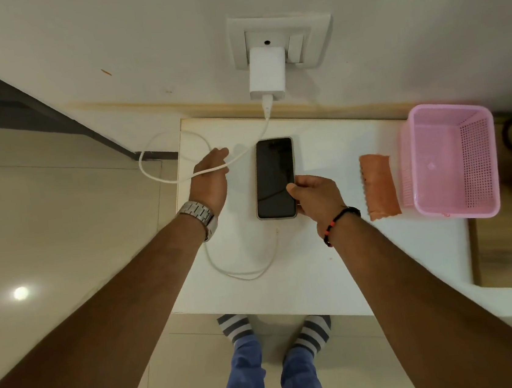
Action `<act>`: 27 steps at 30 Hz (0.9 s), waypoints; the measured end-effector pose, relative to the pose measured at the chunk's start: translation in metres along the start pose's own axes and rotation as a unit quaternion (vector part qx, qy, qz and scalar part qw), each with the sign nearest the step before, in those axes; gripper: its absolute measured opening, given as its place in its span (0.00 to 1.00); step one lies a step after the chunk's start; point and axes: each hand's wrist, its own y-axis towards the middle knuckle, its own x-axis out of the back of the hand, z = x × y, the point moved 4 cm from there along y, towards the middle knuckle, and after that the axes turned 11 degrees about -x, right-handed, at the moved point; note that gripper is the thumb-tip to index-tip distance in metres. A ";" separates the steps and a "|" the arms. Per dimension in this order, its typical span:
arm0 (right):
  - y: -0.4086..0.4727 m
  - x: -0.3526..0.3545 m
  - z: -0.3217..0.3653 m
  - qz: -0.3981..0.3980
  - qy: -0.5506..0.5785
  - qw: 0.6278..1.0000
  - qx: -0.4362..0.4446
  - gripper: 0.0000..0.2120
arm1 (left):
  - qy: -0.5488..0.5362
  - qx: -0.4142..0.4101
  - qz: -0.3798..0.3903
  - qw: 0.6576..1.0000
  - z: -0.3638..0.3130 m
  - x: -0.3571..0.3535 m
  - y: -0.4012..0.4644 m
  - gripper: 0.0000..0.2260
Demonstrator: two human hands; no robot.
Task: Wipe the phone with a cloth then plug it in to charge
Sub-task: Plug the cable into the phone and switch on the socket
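White tabletop point(336, 267) butts against a pale wall, its left edge dropping off to tiled floor just beside the left hand point(211, 179) and its near edge ending above the person's striped socks. At the right hand point(317, 199), the thumb lies on the screen and the fingers curl under the right side of the phone point(274, 179), pinching its lower right edge. The left hand's fingers are closed loosely around the white charging cable point(163, 178), which loops out past the table's left edge and runs up to the white charger point(266, 74) plugged into the wall socket point(282, 41). More cable curls on the bare surface below the phone. The phone lies flat at table centre, screen up, dark and glossy with faint reflections. A folded orange cloth point(379, 186) rests well to its right, just beside a pink plastic basket point(460, 202) at the right edge.
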 end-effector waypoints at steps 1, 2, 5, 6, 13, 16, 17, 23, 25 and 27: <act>0.003 -0.006 0.002 0.000 -0.006 1.000 0.003 0.11 | 0.016 -0.006 0.011 1.000 0.001 0.001 0.000 0.15; 0.005 -0.010 0.004 -0.004 -0.013 1.000 0.006 0.13 | 0.032 -0.012 0.024 0.999 0.002 0.002 0.000 0.15; 0.008 -0.018 0.009 -0.027 -0.037 0.999 0.024 0.14 | 0.107 -0.059 0.077 0.989 0.003 0.002 -0.006 0.19; 0.009 -0.019 0.009 -0.036 -0.045 0.998 0.029 0.14 | 0.139 -0.078 0.093 0.983 0.004 0.002 -0.009 0.21; 0.008 -0.016 0.014 -0.183 -0.158 0.966 0.086 0.11 | 0.276 -0.133 0.188 0.933 0.011 -0.003 -0.021 0.26; 0.007 -0.015 0.016 -0.200 -0.169 0.962 0.074 0.09 | 0.343 -0.123 0.259 0.895 0.015 -0.007 -0.024 0.31; 0.007 -0.015 0.016 -0.196 -0.177 0.962 0.071 0.09 | 0.365 -0.123 0.276 0.881 0.016 -0.008 -0.026 0.32; -0.001 -0.011 0.022 -0.153 -0.124 0.978 0.069 0.12 | 0.388 -0.123 0.323 0.855 0.011 -0.001 -0.041 0.32; -0.008 -0.009 0.024 -0.126 -0.094 0.985 0.071 0.12 | 0.367 -0.102 0.340 0.860 0.006 0.004 -0.051 0.30; -0.018 -0.006 0.028 -0.101 -0.070 0.990 0.075 0.10 | 0.348 -0.053 0.349 0.868 0.000 0.013 -0.063 0.27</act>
